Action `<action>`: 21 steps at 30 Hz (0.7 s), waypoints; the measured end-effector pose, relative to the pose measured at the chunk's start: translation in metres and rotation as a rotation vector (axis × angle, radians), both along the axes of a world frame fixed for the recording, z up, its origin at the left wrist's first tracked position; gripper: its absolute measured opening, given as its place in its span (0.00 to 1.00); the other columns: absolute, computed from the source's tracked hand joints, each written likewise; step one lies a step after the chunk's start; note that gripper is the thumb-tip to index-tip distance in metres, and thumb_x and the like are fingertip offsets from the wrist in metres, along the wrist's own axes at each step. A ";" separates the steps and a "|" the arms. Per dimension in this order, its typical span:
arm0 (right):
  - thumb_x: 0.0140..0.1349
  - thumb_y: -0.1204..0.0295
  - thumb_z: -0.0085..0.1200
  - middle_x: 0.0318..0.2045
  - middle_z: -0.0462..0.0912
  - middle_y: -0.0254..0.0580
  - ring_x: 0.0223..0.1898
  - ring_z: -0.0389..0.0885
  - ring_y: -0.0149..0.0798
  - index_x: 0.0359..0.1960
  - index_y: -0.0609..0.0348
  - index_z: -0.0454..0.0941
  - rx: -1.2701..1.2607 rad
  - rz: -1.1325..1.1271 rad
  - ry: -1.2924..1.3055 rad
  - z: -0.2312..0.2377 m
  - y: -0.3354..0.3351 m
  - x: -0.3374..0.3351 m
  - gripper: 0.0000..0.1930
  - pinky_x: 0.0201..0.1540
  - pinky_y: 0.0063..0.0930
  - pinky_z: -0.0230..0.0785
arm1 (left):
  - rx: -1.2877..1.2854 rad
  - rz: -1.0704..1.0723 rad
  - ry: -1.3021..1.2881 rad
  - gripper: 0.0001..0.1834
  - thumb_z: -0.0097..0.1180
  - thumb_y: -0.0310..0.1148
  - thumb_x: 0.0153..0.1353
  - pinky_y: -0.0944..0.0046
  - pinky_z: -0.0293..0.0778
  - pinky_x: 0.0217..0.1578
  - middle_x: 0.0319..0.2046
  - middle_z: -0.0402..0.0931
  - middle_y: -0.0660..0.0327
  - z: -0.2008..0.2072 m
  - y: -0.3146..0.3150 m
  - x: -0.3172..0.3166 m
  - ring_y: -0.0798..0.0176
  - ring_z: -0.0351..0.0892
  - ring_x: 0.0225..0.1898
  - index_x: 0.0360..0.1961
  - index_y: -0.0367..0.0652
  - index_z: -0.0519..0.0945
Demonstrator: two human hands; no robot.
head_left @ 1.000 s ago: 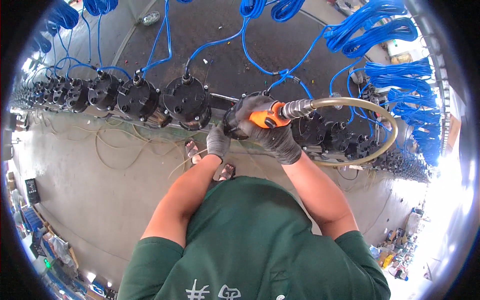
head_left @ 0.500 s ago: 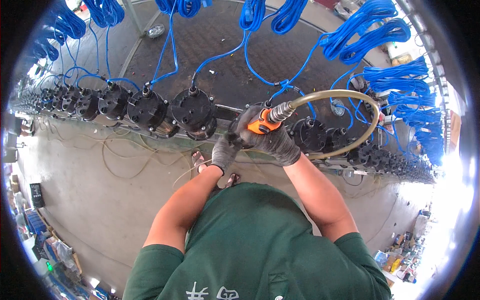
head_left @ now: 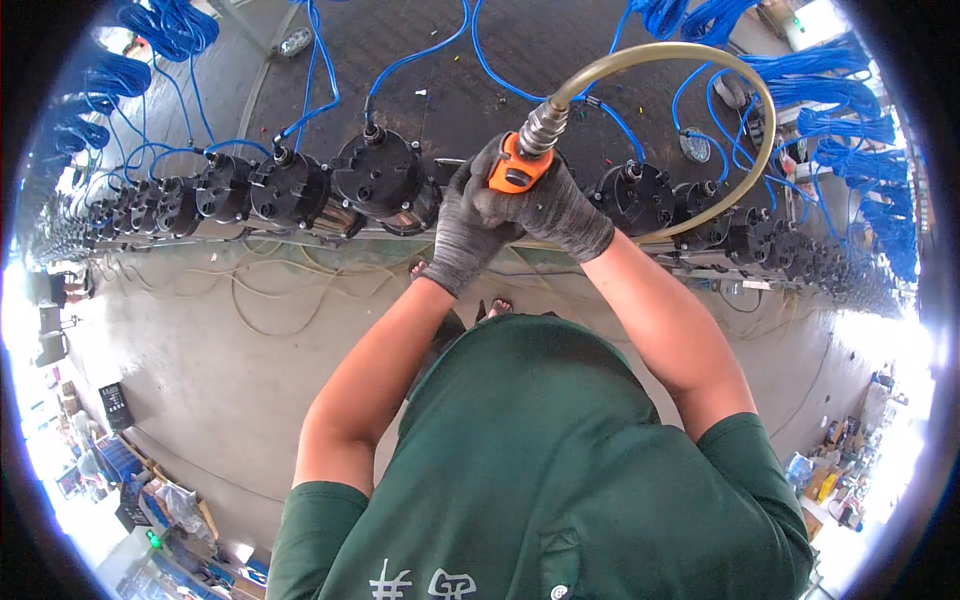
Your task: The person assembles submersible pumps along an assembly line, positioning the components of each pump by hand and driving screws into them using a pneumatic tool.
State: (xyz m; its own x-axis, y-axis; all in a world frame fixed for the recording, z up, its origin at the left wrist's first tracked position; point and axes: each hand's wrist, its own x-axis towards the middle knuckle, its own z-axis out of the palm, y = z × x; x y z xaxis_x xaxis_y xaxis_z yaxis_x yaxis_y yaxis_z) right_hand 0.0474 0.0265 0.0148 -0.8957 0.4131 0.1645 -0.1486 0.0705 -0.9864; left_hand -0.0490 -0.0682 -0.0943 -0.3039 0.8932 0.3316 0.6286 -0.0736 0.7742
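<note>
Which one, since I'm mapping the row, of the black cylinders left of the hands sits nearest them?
The rightmost black cylinder there: it looks largest, and no other shows between it and the left hand.

a black box (head_left: 115, 406) on grey floor (head_left: 220, 370) at left, a yellow item (head_left: 827, 487) at right.

Orange tool (head_left: 517, 172) in right hand (head_left: 553, 205), tilted, silver fitting (head_left: 543, 128) uppermost; attached tan hose (head_left: 769, 125) loops rightward.
</note>
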 end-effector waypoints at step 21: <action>0.51 0.72 0.70 0.36 0.83 0.34 0.37 0.81 0.30 0.45 0.58 0.78 0.220 -0.075 0.022 0.008 0.003 0.007 0.19 0.45 0.28 0.77 | 0.126 -0.056 -1.167 0.45 0.75 0.34 0.45 0.52 0.72 0.61 0.57 0.73 0.53 0.011 0.005 0.015 0.46 0.75 0.57 0.65 0.44 0.66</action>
